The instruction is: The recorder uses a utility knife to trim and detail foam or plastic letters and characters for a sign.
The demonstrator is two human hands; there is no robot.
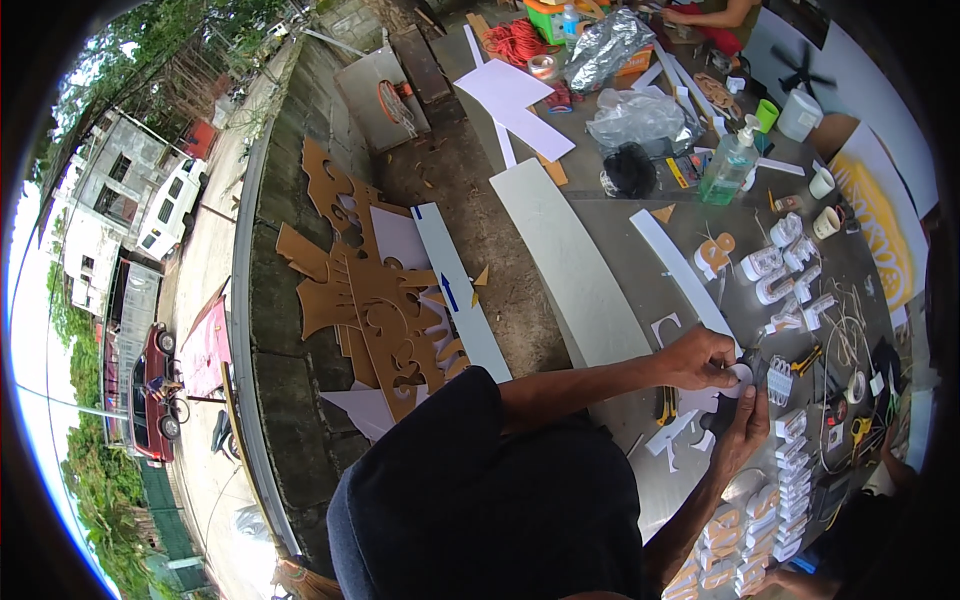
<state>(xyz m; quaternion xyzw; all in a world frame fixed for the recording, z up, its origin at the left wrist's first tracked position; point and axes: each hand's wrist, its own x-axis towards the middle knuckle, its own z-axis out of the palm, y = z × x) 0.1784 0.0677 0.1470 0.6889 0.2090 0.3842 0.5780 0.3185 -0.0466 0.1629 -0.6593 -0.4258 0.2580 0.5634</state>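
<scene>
Over the grey worktable, my left hand [703, 362] is closed, its fingertips pinching a small, rounded white cut-out piece [740, 379]. My right hand [746, 424] grips the same piece from the near side, thumb and fingers around its edge. Its full outline is partly hidden by my fingers. Under and beside my hands lie loose white sheet offcuts [672, 437], one of them shaped like a curved letter [665, 326]. A yellow-and-black cutter [665, 405] rests just left of them. A long white strip [680, 262] runs from the far side toward my left hand.
White block letters [792, 470] stand in rows at right. Farther off are a green-tinted pump bottle [730, 165], plastic wrap [645, 120] and a cup [827, 222]. Brown ornamental cut-outs [380, 315] lean on a wall at left. Another person's arm [715, 14] shows at the far end.
</scene>
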